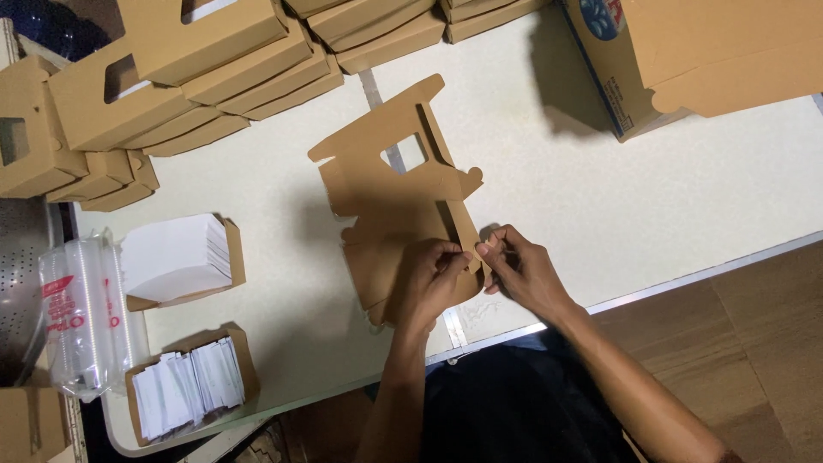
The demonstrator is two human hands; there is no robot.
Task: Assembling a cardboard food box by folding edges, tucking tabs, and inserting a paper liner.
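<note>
I have a flat brown cardboard box blank (403, 197) lying on the pale table (600, 197) straight in front of me, its window cut-out facing up, so I can fold it against the hard surface. My left hand (426, 287) presses down on the near part of the blank, its fingers curled and pinching the narrow side flap. My right hand (519, 274) meets it from the other side, thumb and forefinger closed on the same flap at its crease, so the two hands bend it together. Finished boxes (171, 77) are stacked along the far edge, out of the way. To my left sit two small trays of white paper slips (184, 386), within reach.
</note>
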